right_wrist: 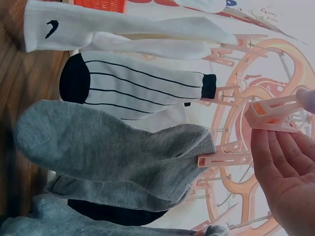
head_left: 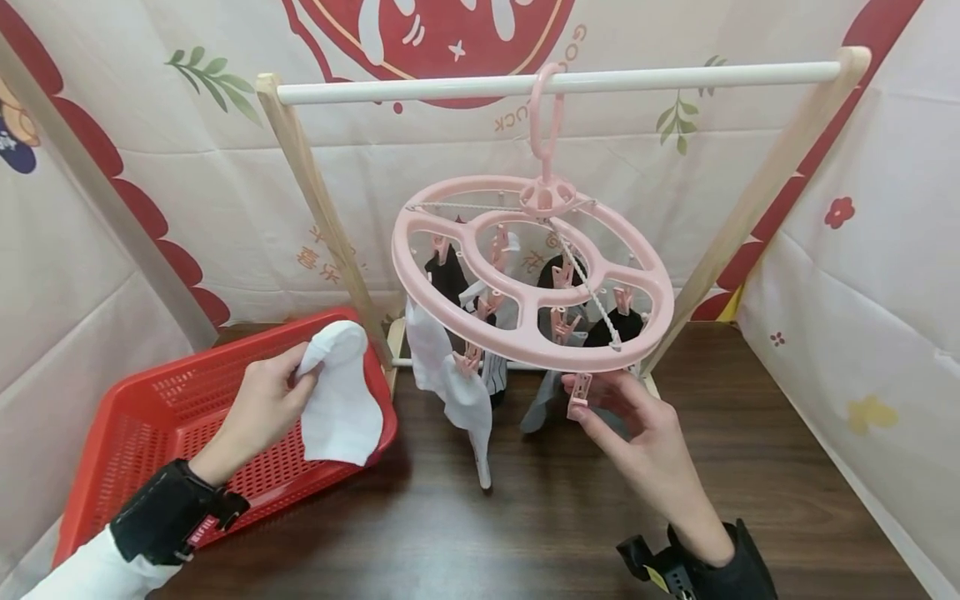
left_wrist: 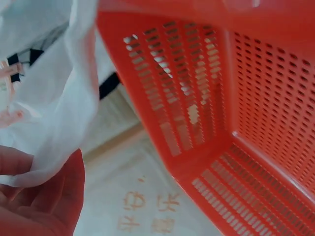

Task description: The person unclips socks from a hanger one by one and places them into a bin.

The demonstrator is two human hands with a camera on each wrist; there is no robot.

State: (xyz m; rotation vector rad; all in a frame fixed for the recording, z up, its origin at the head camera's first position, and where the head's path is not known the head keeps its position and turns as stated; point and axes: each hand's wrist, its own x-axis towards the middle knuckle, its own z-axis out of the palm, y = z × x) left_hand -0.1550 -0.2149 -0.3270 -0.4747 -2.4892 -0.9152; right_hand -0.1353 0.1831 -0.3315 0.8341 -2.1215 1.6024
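Note:
My left hand pinches a white sock by its upper edge, and the sock hangs down over the right end of the red basket. At the near rim of the pink round drying hanger, my right hand holds a pink clothespin between thumb and fingers. In the right wrist view nothing shows between that clothespin's jaws. Beside it, a grey sock, a striped sock and a white sock with a black mark hang from other clips.
The hanger hooks over a white rod on a wooden frame. Black socks hang on its far side. Below lies a dark wooden table, with printed cloth walls around it.

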